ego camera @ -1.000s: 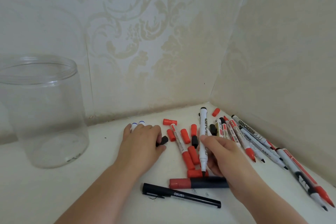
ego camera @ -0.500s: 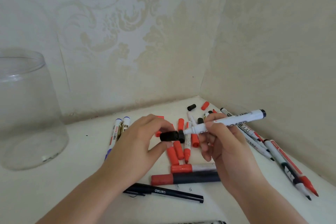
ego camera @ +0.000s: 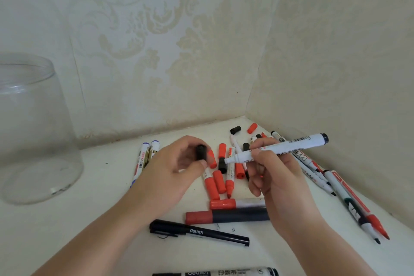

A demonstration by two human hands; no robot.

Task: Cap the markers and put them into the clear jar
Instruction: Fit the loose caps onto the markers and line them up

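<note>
Left hand pinches black cap; right hand grips white marker, tip pointing left toward cap, small gap between.

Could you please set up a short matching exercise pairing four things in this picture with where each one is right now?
Things:
1. black cap
2. white marker
3. clear jar
4. black pen

Places:
A. lying on the table nearest the person
B. pinched in the left hand
C. standing at far left
D. held in the right hand

Pairs: 1-B, 2-D, 3-C, 4-A
</note>
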